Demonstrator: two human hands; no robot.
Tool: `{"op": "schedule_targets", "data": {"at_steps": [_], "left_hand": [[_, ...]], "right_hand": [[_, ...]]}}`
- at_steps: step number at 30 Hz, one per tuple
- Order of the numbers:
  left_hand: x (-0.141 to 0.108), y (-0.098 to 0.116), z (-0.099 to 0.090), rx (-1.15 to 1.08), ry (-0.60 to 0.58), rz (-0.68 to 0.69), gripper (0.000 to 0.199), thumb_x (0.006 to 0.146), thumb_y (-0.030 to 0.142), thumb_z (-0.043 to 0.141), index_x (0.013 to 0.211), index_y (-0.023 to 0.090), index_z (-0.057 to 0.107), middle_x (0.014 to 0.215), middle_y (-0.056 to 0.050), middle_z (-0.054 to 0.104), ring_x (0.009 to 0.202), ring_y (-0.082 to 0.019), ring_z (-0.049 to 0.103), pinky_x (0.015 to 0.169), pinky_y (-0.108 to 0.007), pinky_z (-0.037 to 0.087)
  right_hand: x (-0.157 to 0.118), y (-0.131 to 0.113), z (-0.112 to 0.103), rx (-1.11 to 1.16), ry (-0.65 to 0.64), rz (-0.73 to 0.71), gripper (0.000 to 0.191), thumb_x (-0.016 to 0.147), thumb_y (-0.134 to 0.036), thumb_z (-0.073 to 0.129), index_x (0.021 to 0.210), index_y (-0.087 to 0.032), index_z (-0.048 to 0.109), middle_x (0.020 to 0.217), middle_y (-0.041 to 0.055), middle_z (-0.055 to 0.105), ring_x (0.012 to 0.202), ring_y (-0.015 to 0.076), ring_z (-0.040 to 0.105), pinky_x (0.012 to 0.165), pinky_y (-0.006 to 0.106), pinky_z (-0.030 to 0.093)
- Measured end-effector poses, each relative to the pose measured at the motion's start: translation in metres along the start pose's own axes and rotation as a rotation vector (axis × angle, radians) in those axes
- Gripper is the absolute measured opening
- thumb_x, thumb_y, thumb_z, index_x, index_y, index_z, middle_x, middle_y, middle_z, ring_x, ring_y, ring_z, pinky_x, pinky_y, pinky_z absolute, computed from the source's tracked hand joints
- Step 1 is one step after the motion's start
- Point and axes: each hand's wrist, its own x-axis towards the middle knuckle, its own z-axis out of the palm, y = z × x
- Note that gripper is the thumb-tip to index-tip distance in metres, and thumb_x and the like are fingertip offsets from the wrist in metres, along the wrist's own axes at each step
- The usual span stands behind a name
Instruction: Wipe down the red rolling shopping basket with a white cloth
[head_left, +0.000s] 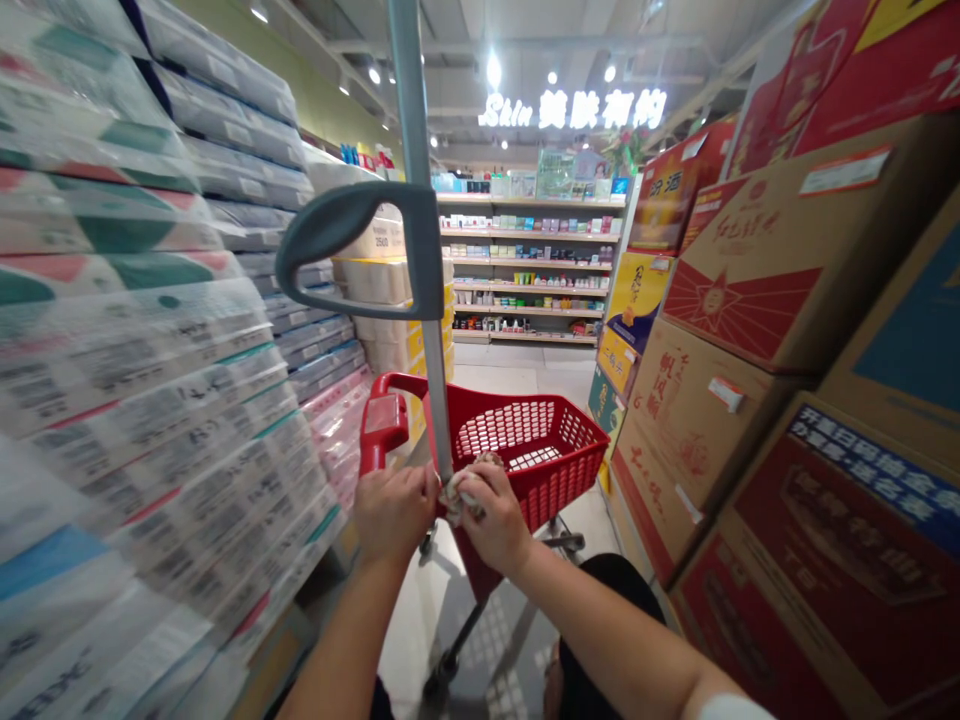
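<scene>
A red shopping cart (555, 480) with a perforated plastic basket stands in front of me, and a grey metal pole (414, 110) rises from it. Partway up the pole is a dark grey loop handle (330, 240). Below the cart's red handle (384, 430), my left hand (396, 508) is closed around the cart frame beside the pole. My right hand (491, 510) is closed on a crumpled, light patterned cloth (459, 492), pressed against the frame at the pole's lower part. The fingers hide part of the cloth.
Wrapped packs (150, 350) are stacked high on the left. Cardboard boxes (739, 250) form a wall on the right. Beyond the cart, shelves (536, 235) of small goods stand under a lit sign (574, 108). Cart wheels (442, 675) rest on the tiled floor (517, 365).
</scene>
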Motion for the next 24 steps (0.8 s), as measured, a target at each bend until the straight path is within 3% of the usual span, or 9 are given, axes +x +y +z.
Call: {"op": "schedule_targets", "data": {"at_steps": [6,12,19,24], "left_hand": [[0.000,0.001,0.001,-0.038,-0.039,-0.027,0.036,0.090,0.031,0.045,0.058,0.020,0.058,0.057,-0.005,0.062,0.063,-0.021,0.054,0.069,-0.037,0.032],[-0.001,0.003,-0.001,-0.036,-0.038,-0.036,0.037,0.090,0.031,0.044,0.058,0.020,0.058,0.057,-0.005,0.062,0.063,-0.021,0.055,0.068,-0.037,0.032],[0.001,0.002,-0.004,-0.013,-0.032,0.005,0.037,0.090,0.030,0.046,0.056,0.021,0.057,0.056,-0.003,0.061,0.061,-0.021,0.054,0.067,-0.036,0.032],[0.002,0.001,-0.004,-0.009,-0.023,0.002,0.036,0.090,0.029,0.047,0.056,0.020,0.057,0.056,-0.004,0.062,0.061,-0.021,0.055,0.066,-0.035,0.032]], "right_hand": [[-0.013,0.009,-0.005,-0.088,-0.073,-0.102,0.030,0.081,-0.009,0.056,0.105,-0.024,0.066,0.103,0.0071,0.058,0.103,0.0210,0.055,0.100,0.043,0.046],[-0.006,0.008,-0.008,0.014,0.053,0.022,0.034,0.083,-0.009,0.054,0.112,-0.024,0.063,0.115,0.0088,0.059,0.112,0.0212,0.054,0.102,0.041,0.045],[0.005,0.009,-0.010,-0.016,-0.029,-0.025,0.033,0.080,-0.007,0.055,0.107,-0.024,0.063,0.114,0.0069,0.063,0.111,0.0205,0.055,0.104,0.042,0.043],[0.005,0.013,-0.011,-0.061,-0.091,-0.035,0.037,0.085,-0.010,0.050,0.120,-0.021,0.058,0.128,0.0102,0.058,0.125,0.0220,0.048,0.109,0.044,0.039]]}}
